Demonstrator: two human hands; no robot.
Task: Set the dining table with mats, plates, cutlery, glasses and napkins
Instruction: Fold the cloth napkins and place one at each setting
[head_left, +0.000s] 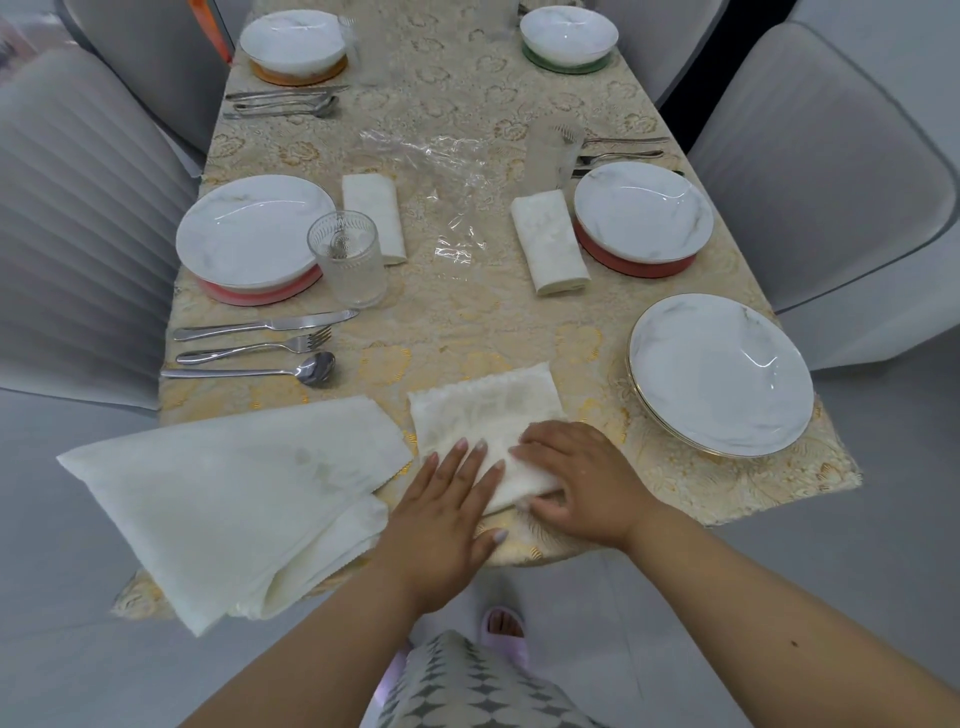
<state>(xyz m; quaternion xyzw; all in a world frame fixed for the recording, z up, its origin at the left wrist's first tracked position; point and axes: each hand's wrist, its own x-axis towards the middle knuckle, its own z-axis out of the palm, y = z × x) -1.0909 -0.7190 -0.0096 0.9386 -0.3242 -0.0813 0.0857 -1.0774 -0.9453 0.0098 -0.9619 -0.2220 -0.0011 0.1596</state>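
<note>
At the near table edge, a cream napkin (483, 415) is pressed flat by the left hand (441, 514) with straight fingers, while its near fold is gripped by the curled right hand (576, 478). Larger folded napkins (234, 493) are seen just left. Stacked marbled plates (719, 374) are seen right, a knife (265, 325), fork (254, 348) and spoon (249, 370) farther left.
</note>
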